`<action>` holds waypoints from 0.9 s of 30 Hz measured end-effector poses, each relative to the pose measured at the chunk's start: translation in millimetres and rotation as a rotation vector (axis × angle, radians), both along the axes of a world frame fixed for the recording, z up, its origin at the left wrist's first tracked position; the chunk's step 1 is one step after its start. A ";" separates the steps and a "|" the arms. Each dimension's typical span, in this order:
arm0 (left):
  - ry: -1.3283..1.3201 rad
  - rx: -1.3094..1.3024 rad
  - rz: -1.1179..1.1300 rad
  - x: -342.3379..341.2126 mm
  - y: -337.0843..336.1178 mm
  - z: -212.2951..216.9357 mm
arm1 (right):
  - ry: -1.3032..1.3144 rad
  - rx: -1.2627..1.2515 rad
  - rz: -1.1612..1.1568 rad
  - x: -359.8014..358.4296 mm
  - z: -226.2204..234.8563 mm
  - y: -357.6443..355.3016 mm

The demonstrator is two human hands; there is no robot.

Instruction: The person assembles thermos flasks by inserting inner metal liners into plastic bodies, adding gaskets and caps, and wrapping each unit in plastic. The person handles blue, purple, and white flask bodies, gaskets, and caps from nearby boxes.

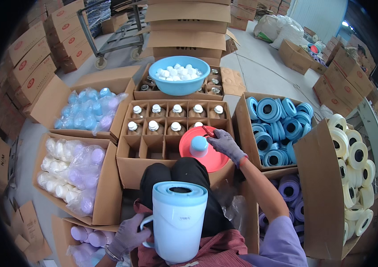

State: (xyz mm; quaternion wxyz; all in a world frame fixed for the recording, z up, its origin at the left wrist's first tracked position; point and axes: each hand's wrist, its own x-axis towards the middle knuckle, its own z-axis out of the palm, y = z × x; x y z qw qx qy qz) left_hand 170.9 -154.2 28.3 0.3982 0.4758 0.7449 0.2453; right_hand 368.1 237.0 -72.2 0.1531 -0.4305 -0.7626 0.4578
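Grey concrete floor [260,66] and stacked cartons [30,66] surround a person seated among open boxes. Upright over the person's lap is a pale blue pitcher [180,229] with a light blue ring-shaped lid [179,193] on top. The left hand [125,238], gloved, has its fingers closed on the pitcher's handle. Beyond the knees, the gloved right hand [228,146] pinches a small red item [208,131], its kind unclear, above the rim of a round red plate [215,161] bearing a blue cup [198,144].

That plate covers part of the divided carton [131,171], whose rear rows hold white-capped bottles [177,109]; to its left, front compartments show their cardboard walls. Behind, a light blue basin [179,90] of white caps [179,72] sits on another bottle carton. Bagged blue cups [82,109] and white cups [59,171] crowd the left side; blue ring lids [269,109], purple ring lids [289,189] and cream ring lids [358,155] hem in the right arm, with a tall cardboard flap [320,191] just beside it. Room opens farther off, where floor shows between the basin and the white sacks [282,29]; a trolley [113,42] stands behind, to the left.
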 end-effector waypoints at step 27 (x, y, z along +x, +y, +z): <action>-0.411 0.194 0.421 17.1 59.6 -33.0 | 0.734 0.556 0.182 15.7 49.5 -245.6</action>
